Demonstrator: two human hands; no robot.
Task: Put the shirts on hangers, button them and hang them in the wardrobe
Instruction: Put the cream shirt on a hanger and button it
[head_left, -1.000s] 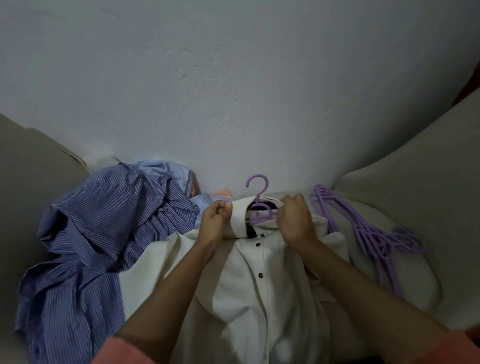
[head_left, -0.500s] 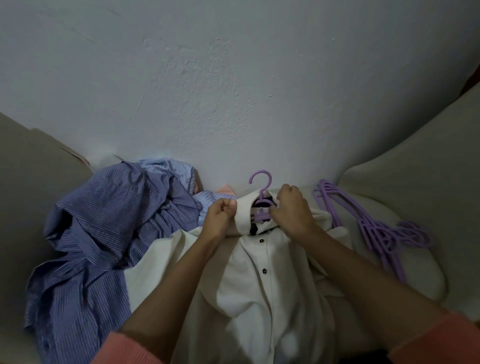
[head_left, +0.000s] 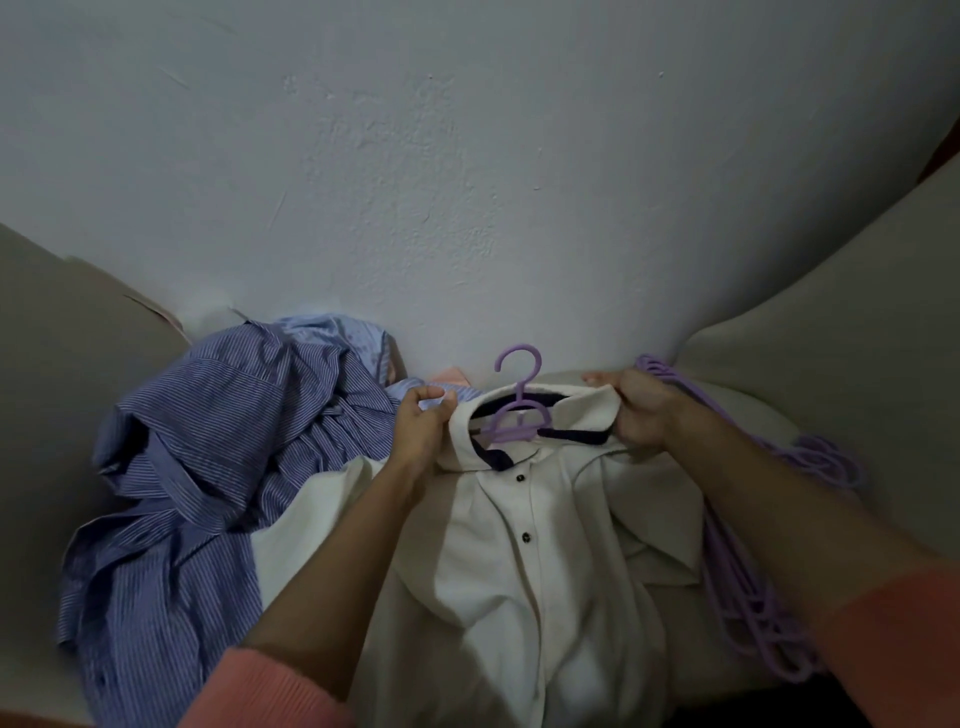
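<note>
A cream shirt (head_left: 540, 561) with dark buttons lies front-up on the pale bed (head_left: 810, 332). A purple hanger (head_left: 517, 410) sits inside its neck, the hook sticking out toward the wall. My left hand (head_left: 421, 426) grips the left end of the collar. My right hand (head_left: 641, 410) grips the right end of the collar and holds it spread out to the side. The dark inner collar band shows between my hands.
A crumpled blue striped shirt (head_left: 208, 467) lies to the left, with a lighter blue one (head_left: 343, 338) behind it. A bundle of spare purple hangers (head_left: 748, 587) lies on the right under my forearm. A grey wall (head_left: 467, 182) stands right behind.
My right hand has moved from the middle of the collar out to the right, pulling the collar wide and uncovering the hanger's neck. The left hand has stayed where it was.
</note>
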